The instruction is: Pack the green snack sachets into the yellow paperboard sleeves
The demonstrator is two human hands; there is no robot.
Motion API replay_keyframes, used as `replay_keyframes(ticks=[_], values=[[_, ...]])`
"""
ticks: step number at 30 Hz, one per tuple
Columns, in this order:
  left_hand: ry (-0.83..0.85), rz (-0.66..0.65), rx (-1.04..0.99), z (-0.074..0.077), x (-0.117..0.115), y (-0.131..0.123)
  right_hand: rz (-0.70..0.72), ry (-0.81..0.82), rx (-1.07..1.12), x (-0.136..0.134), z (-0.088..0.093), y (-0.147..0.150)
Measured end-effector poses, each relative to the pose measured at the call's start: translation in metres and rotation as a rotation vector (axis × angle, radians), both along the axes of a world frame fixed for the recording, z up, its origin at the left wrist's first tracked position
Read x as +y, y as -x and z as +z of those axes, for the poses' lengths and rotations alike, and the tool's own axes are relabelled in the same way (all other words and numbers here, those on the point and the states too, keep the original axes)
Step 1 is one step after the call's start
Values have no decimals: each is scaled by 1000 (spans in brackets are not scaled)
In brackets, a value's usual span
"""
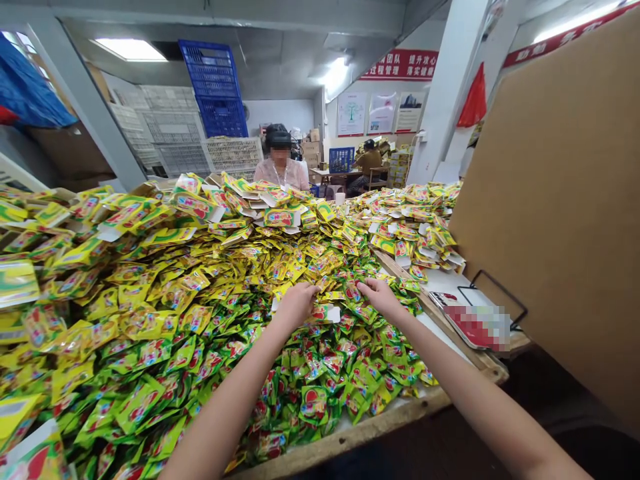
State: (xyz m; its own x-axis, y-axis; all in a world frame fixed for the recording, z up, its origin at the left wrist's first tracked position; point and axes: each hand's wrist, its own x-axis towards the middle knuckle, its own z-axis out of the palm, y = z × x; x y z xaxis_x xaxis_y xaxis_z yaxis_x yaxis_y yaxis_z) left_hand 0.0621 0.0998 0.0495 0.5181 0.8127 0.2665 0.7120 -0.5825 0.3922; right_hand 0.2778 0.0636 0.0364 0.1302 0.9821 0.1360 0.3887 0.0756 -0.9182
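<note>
A huge heap of small yellow-green sachets (210,313) covers the wooden table (360,427). My left hand (296,303) is curled over a small yellow-green carton (324,313) that lies on the heap, its white flap sticking out to the right. My right hand (376,295) reaches in beside it with the fingers pinched on a sachet (353,291) at the top of the pile. Both forearms stretch forward from the near table edge.
Folded yellow cartons (260,200) are piled along the far side and at the right (420,227). A big brown cardboard sheet (555,200) stands at the right, with a phone on a stand (475,323) below it. A person (281,167) sits opposite; crates (215,87) are stacked behind.
</note>
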Motion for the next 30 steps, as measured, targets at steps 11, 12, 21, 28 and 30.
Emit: replay_keyframes(ticks=[11, 12, 21, 28, 30], values=[[192, -5, -636, -8, -75, -3, -39, 80, 595, -60, -8, 57], [218, -3, -707, -12, -80, -4, -39, 89, 609, -64, -10, 62], [-63, -55, -546, -31, -90, 1, 192, 259, 691, -93, -17, 77], [28, -70, -397, -27, -88, -4, 84, 252, 634, -113, -32, 69], [-26, 51, -240, -18, -66, -2, 39, 236, 620, -117, -35, 60]])
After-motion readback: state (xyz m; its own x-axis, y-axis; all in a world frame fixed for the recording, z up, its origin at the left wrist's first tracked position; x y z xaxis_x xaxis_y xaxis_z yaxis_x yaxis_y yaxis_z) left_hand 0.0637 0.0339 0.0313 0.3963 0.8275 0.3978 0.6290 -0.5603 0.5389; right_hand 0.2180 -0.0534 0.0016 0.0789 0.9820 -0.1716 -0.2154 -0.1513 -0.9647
